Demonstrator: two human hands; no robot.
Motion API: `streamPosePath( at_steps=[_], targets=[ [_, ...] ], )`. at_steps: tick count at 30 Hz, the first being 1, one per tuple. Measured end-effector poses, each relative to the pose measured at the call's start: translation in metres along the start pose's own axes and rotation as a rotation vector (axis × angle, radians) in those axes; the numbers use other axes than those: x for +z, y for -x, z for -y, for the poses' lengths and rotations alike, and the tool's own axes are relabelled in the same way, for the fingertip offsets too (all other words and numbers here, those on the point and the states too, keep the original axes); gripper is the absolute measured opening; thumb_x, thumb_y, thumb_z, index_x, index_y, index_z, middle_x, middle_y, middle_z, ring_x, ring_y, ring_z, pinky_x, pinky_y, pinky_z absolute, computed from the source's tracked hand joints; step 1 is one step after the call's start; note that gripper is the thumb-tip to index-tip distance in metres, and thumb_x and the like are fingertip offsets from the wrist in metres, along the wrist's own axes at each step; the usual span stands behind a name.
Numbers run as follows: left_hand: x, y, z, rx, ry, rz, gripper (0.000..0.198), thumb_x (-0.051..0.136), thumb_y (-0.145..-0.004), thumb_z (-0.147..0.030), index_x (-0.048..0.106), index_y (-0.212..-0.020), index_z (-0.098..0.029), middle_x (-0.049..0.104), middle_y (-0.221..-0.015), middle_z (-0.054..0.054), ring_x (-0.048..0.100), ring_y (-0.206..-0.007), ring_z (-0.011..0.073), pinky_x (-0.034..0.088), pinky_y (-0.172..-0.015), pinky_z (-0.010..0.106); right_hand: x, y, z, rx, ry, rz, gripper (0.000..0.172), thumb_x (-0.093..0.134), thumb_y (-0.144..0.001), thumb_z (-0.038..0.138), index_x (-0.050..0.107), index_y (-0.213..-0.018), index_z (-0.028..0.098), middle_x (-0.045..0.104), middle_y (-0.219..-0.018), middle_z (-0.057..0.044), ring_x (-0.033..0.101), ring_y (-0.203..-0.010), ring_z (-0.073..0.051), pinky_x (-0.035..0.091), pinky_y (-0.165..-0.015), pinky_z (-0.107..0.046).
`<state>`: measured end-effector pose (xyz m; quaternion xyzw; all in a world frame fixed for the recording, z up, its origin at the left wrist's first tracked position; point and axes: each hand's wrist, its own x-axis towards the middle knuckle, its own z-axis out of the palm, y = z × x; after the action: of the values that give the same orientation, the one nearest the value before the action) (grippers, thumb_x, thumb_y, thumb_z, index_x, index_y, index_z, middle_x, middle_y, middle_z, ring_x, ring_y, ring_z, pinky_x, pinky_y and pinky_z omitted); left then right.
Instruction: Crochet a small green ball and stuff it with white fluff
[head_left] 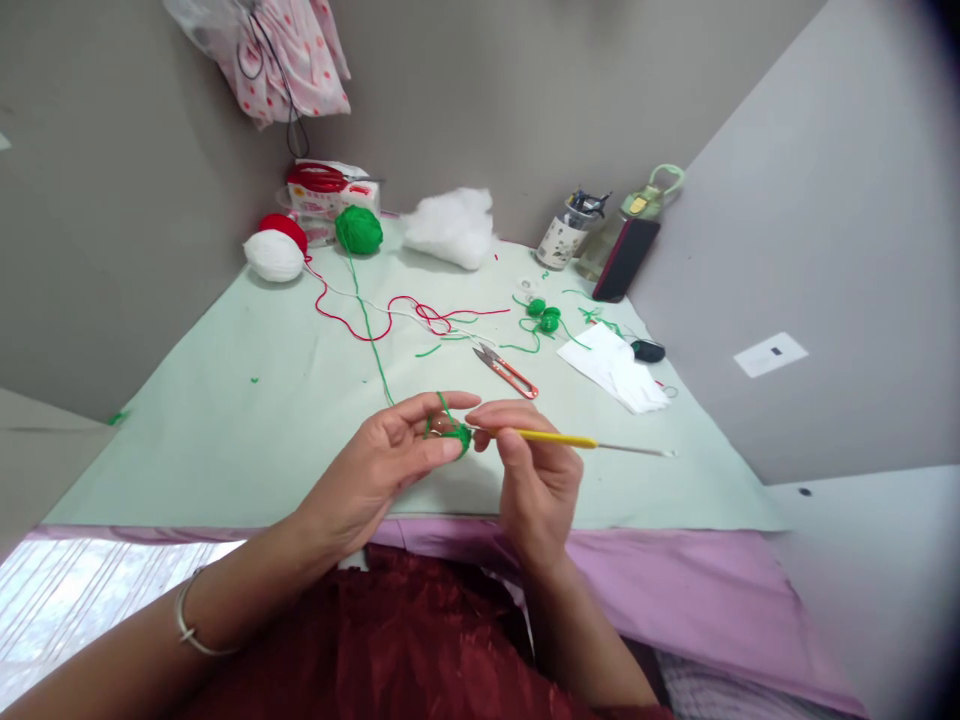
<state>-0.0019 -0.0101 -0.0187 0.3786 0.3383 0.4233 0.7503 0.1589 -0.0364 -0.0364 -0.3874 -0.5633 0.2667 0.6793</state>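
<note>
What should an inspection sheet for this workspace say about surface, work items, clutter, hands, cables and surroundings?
Surface: pale green tablecloth, scattered green scraps.
Work items: green yarn piece, yellow-handled hook, green yarn ball.
Clutter: snips, white paper, upright dark phone.
Hands: left hand pinches the green yarn piece; right hand grips the yellow-handled hook.
Cables: nothing seen on the table.
Surroundings: grey walls, white wall plate, hanging pink spotted cloth.

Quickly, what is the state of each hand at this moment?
Left hand: closed, pinching the small green yarn piece.
Right hand: closed, holding the yellow-handled crochet hook.
</note>
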Motion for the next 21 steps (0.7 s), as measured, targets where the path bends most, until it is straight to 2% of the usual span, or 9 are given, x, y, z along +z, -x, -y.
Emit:
streamPosePath(
  at_steps=[4,6,8,11,13,16,18,21],
  targets=[
    [0.002,0.002,0.007,0.094,-0.055,-0.055,0.037,0.088,-0.082,-0.028,0.082,-0.119,-0.03,0.069,-0.09,-0.001,0.06,-0.091,0.0149,0.047,-0.087,0.025,0.003,0.009,-0.004,-0.157,0.23,0.021,0.024,0.062,-0.101,0.014,0.079,-0.11,0.028,0.078,-0.096,-0.004,0.072,-0.08,-0.016,0.059,-0.068,-0.031],
    [0.002,0.0,0.007,0.048,0.008,-0.032,0.042,0.088,-0.082,-0.029,0.08,-0.123,-0.029,0.068,-0.087,-0.001,0.059,-0.082,0.0127,0.048,-0.083,0.024,0.002,0.014,-0.006,-0.288,0.392,0.027,0.031,0.068,-0.096,0.009,0.079,-0.117,0.03,0.078,-0.103,-0.005,0.074,-0.089,-0.018,0.061,-0.073,-0.032],
    [0.0,-0.002,0.004,-0.056,0.097,0.012,0.045,0.088,-0.081,-0.028,0.079,-0.125,-0.025,0.064,-0.078,-0.003,0.051,-0.065,0.0087,0.05,-0.079,0.024,-0.002,0.015,-0.007,-0.37,0.449,0.043,0.036,0.071,-0.093,0.008,0.079,-0.12,0.032,0.079,-0.108,-0.006,0.074,-0.094,-0.02,0.062,-0.076,-0.034],
    [-0.002,-0.005,-0.001,-0.162,0.192,0.034,0.042,0.086,-0.082,-0.024,0.08,-0.123,-0.019,0.055,-0.068,-0.007,0.033,-0.052,0.0042,0.053,-0.086,0.027,-0.006,0.01,-0.004,-0.249,0.275,0.002,0.029,0.064,-0.099,0.011,0.079,-0.114,0.03,0.079,-0.098,-0.004,0.072,-0.083,-0.018,0.06,-0.072,-0.034],
    [-0.002,-0.005,-0.002,-0.12,0.183,0.01,0.038,0.085,-0.083,-0.022,0.08,-0.12,-0.02,0.058,-0.072,-0.006,0.04,-0.056,0.0051,0.052,-0.09,0.027,-0.005,0.005,-0.002,-0.09,0.097,-0.049,0.022,0.062,-0.102,0.016,0.08,-0.106,0.028,0.076,-0.087,-0.002,0.067,-0.071,-0.015,0.057,-0.066,-0.033],
    [-0.001,-0.002,0.001,-0.009,0.058,0.0,0.037,0.087,-0.083,-0.025,0.081,-0.119,-0.026,0.069,-0.089,0.0,0.059,-0.082,0.012,0.049,-0.088,0.025,-0.002,0.003,-0.002,0.057,-0.042,-0.015,0.015,0.066,-0.101,0.024,0.081,-0.1,0.027,0.076,-0.088,-0.002,0.064,-0.068,-0.014,0.055,-0.065,-0.031],
    [-0.001,0.0,0.004,0.043,-0.046,-0.006,0.036,0.085,-0.085,-0.029,0.081,-0.121,-0.031,0.071,-0.097,0.0,0.06,-0.095,0.0145,0.046,-0.088,0.024,-0.001,0.004,-0.004,0.117,-0.057,0.006,0.014,0.067,-0.1,0.026,0.081,-0.1,0.027,0.078,-0.091,-0.002,0.065,-0.071,-0.014,0.056,-0.067,-0.031],
    [-0.004,0.002,0.007,0.074,-0.161,-0.026,0.032,0.081,-0.09,-0.033,0.08,-0.121,-0.036,0.066,-0.098,-0.001,0.056,-0.096,0.0136,0.043,-0.086,0.022,-0.002,0.003,-0.007,0.189,-0.136,-0.013,0.016,0.064,-0.103,0.028,0.079,-0.099,0.025,0.078,-0.091,-0.002,0.065,-0.07,-0.012,0.056,-0.068,-0.029]
  ],
)
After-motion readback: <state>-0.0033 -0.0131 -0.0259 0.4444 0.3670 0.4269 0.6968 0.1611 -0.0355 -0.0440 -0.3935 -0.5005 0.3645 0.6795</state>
